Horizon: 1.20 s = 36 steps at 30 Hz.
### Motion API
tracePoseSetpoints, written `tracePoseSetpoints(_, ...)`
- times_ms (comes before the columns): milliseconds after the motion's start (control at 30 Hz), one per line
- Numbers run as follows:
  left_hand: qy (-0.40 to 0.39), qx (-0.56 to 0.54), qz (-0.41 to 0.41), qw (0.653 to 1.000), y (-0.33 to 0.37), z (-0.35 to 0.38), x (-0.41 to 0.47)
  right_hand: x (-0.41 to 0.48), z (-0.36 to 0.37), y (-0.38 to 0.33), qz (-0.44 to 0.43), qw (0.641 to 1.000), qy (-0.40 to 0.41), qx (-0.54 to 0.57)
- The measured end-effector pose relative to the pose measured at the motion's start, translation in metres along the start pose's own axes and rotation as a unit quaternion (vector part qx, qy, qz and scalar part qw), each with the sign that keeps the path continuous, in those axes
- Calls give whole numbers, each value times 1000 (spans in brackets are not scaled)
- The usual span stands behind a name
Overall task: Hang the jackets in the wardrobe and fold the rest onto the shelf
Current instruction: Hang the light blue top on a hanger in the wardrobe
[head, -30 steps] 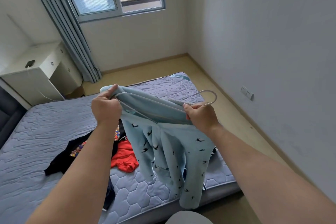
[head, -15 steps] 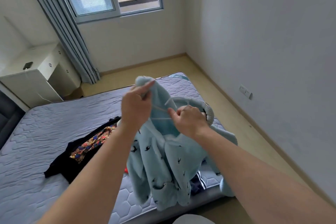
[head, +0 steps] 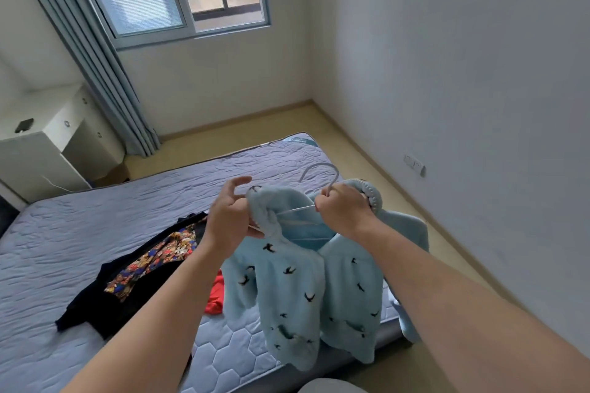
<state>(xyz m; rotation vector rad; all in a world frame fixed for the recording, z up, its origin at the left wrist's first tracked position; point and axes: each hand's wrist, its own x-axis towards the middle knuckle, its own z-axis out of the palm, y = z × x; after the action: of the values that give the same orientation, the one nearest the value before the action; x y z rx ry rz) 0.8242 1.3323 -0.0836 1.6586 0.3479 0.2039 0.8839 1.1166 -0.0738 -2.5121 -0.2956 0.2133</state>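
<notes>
Clamped round the neck of the wire hanger (head: 319, 164), just under its hook, the right hand (head: 343, 210) carries a pale blue fleece jacket (head: 287, 290) printed with small dark birds. The jacket hangs in the air above the near right corner of the mattress (head: 95, 233). The left hand (head: 228, 220) lies against the bunched left shoulder of the jacket with its upper fingers apart and loosely curved; I cannot tell whether its lower fingers pinch the fleece or the wire end. The hanger's long axis runs across between the two hands, dipping a little toward the left, with the hook rising up and away from the person. Seating that shoulder over the wire's left end looks like the step in hand, and the left hand is the nearer one for it. A black floral garment (head: 153, 262) and a red garment (head: 217, 297) lie near the mattress's near edge. No wardrobe is in view.
</notes>
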Motion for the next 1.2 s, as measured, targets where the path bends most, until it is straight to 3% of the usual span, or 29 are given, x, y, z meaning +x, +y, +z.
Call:
tracePoseSetpoints(133,36,138,73,987,-9,0,14,1,-8,-3,-4,999,37,21)
tracePoseSetpoints(200,13,274,121,954,-11,0,23,-2,-10,-3,-5,998,58,39)
tracePoseSetpoints(367,-99,442,18,891,-12,-4,42,-4,-16,4,-22,993,94,65)
tracePoseSetpoints(500,-173,294,-43,939,-15,1,41,-6,-23,14,-27,992,103,65)
tracePoseSetpoints(600,-205,239,-47,948,-14,4,43,-8,-26,23,-23,995,87,51)
tracePoseSetpoints(800,-165,155,-47,973,-11,15,46,-10,-26,36,-20,995,95,39)
tracePoseSetpoints(967,-81,181,147,969,5,38,38,-12,-30,39,2,992,121,33)
tracePoseSetpoints(1067,-80,102,185,974,9,40,24,-10,-41,41,17,988,145,44)
tracePoseSetpoints(1200,-134,96,217,962,6,30,10,-8,-46,45,0,980,158,121)
